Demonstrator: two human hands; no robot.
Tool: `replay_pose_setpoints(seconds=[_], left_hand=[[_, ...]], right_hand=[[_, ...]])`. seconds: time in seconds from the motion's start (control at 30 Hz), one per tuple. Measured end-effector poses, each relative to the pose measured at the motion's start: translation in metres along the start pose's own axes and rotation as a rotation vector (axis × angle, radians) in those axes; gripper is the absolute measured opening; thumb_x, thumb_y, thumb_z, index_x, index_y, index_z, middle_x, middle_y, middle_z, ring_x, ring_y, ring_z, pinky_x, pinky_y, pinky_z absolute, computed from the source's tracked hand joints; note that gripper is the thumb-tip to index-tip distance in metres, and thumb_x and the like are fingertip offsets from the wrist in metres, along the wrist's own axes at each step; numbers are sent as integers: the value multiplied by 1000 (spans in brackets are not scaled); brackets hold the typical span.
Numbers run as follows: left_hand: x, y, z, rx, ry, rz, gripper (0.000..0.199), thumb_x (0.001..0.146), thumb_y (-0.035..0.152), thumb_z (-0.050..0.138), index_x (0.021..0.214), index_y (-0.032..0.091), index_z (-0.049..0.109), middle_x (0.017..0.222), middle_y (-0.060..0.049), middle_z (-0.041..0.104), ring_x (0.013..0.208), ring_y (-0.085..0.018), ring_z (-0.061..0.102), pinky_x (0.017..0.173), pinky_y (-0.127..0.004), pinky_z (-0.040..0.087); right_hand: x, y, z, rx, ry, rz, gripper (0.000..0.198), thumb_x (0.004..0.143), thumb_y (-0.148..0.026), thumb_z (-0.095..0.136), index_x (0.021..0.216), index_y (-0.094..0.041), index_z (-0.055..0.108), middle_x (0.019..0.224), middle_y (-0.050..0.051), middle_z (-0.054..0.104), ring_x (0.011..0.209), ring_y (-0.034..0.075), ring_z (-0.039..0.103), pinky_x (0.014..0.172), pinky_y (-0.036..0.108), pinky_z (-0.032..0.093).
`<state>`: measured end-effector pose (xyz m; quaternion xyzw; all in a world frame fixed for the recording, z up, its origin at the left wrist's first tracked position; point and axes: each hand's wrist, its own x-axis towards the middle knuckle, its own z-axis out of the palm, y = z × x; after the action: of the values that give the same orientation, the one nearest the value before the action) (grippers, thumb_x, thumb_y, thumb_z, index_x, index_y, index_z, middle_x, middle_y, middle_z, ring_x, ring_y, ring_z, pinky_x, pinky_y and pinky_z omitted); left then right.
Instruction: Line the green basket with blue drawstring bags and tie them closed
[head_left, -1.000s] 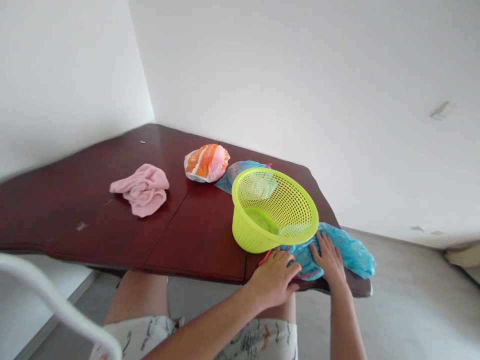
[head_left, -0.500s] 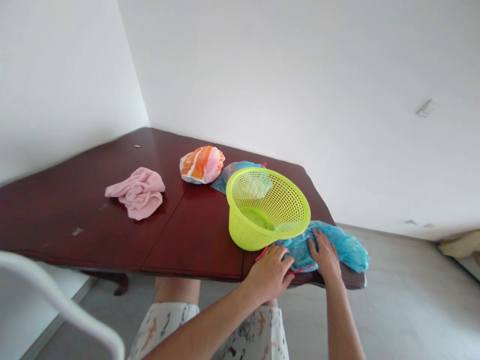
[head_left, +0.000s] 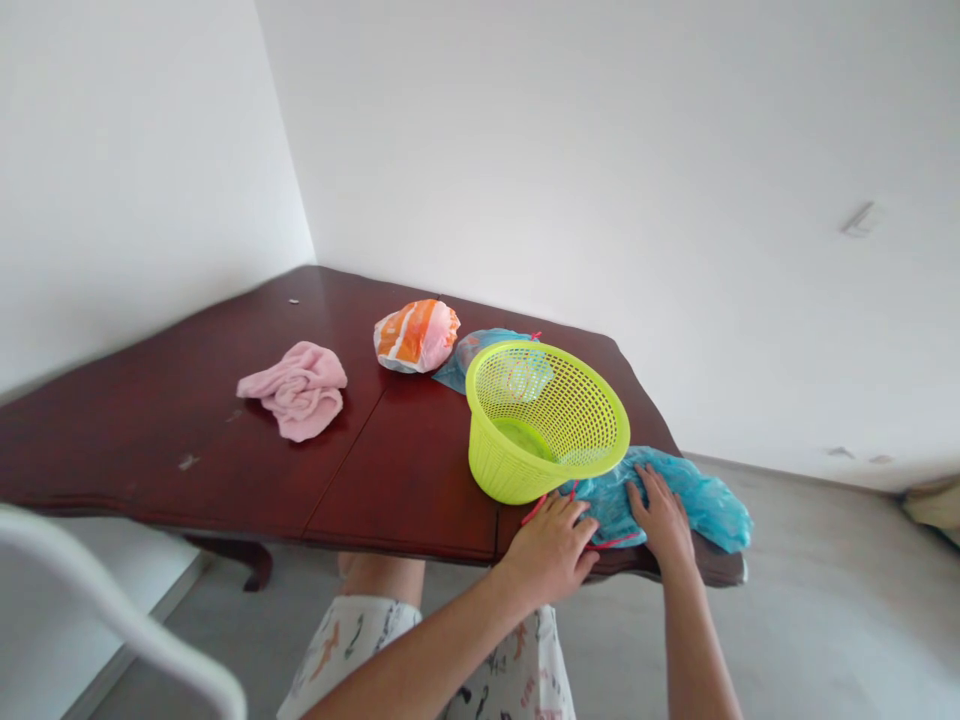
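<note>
A crumpled blue plastic bag with a red drawstring lies at the table's front right corner. My right hand rests flat on its middle, fingers apart. Beside it, my left hand lies over the bag's left end by the drawstring, its fingers slightly bent and spread. Just behind my left hand stands a yellow-green mesh plastic basket, which hides part of the bag. Nothing shows in the bottom of the basket.
The dark red wooden table meets white walls. On it lie a pink cloth, an orange-and-white plastic bag with something pink, and another blue bag behind the basket. A white curved rail is at lower left.
The view has turned slightly left, so everything sits a little farther right. Both hands stay on the blue bag with almost no movement.
</note>
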<state>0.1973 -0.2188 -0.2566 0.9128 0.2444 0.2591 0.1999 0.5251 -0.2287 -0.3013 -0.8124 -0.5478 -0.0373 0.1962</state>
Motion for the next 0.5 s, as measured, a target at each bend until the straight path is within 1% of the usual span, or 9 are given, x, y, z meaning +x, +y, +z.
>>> replay_pose_setpoints(seconds=[0.27, 0.37, 0.43, 0.5], left_hand=[[-1, 0, 2, -2, -1, 0, 44, 119, 46, 66, 154, 20, 73, 163, -17, 71, 152, -39, 66, 139, -63, 48], [0, 0, -1, -6, 3, 0, 46, 118, 43, 69, 158, 20, 71, 172, -18, 66, 160, -41, 63, 139, -65, 49], [0, -1, -9, -45, 9, 48, 46, 119, 39, 69, 162, 23, 69, 182, -15, 59, 170, -42, 55, 143, -64, 46], [-8, -2, -18, -121, 7, 153, 44, 121, 36, 64, 164, 25, 69, 188, -12, 54, 177, -39, 49, 148, -59, 41]], right_hand=[[0, 1, 0, 10, -6, 2, 82, 116, -69, 34, 176, -20, 61, 188, 16, 54, 177, 40, 47, 148, 65, 31], [0, 2, 0, 17, 1, 2, 83, 115, -68, 34, 175, -18, 62, 188, 17, 55, 176, 41, 49, 147, 66, 32], [1, 2, 0, 13, 7, 2, 82, 115, -67, 35, 174, -18, 62, 187, 17, 56, 176, 41, 49, 147, 65, 33], [1, 2, 0, 11, 11, -1, 81, 114, -66, 36, 174, -18, 63, 186, 17, 56, 175, 40, 51, 146, 64, 35]])
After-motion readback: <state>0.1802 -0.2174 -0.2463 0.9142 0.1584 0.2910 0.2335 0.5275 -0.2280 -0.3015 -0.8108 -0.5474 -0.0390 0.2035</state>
